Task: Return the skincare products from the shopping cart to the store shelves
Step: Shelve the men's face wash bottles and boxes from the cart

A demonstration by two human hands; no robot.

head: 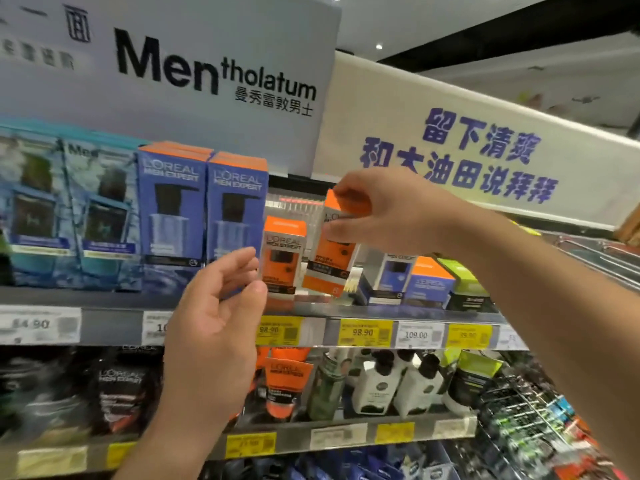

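We've got the right hand (388,216) up at the top shelf (363,308), pinching a tilted box (329,251) just right of an upright matching box (282,256). Left of that pair stand two tall boxes (204,216), side by side. The left hand (218,313) hovers in front of the shelf edge, below them. Right of the tilted box sit low cartons (415,282). Bottles (398,386) line the shelf beneath.
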